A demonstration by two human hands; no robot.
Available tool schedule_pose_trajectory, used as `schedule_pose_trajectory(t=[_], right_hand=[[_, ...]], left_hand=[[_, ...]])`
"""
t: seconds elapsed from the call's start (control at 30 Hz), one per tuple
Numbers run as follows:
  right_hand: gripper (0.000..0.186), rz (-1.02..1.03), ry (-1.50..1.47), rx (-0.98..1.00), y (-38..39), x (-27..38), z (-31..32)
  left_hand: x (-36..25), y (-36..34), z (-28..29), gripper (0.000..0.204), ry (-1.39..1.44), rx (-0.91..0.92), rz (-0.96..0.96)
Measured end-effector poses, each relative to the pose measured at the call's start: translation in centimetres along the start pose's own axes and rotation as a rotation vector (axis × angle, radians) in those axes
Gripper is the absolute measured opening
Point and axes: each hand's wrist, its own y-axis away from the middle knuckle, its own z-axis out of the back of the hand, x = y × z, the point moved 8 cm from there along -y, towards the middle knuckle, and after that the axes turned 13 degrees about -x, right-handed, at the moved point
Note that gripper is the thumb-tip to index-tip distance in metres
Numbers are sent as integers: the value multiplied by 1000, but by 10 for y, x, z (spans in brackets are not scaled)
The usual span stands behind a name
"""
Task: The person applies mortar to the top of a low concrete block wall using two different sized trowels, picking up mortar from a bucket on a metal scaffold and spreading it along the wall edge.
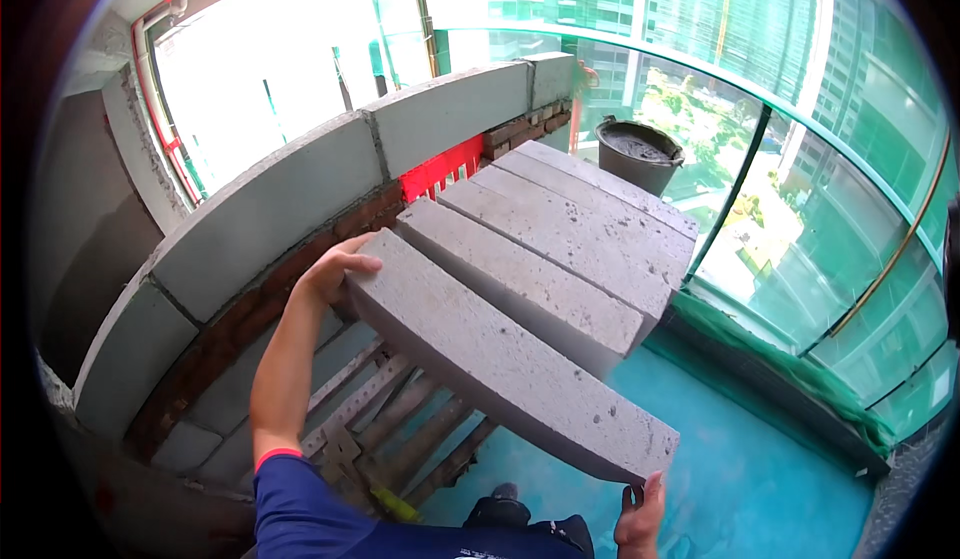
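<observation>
My left hand (338,269) grips the upper left end of a long grey concrete block (510,354), fingers bent over its top edge. At the block's lower right end my right hand (640,509) holds it from beneath and at the corner, fingers curled against it. Beyond this block several more grey blocks (560,214) lie side by side in a stack, level with the held one, with a narrow gap between. Metal bars of a support (370,389) show under the blocks.
A block wall (250,219) with brick courses runs along my left, with red mesh (440,169) behind the stack. A dark bucket (635,174) of grey mix stands behind the blocks. Glass railing and green netting (850,289) border the right; blue floor covering (760,449) lies below.
</observation>
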Motion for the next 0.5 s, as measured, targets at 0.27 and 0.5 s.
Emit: schedule_pose_trajectory(t=[0.27,0.5], right_hand=[[57,-295,-301,418,15,-39,-139],[64,53,287,608,39,-10,-160]], left_hand=[[180,-174,114,63,-122,-1300,-156],[192,-132,51,76,259,-996,-383]])
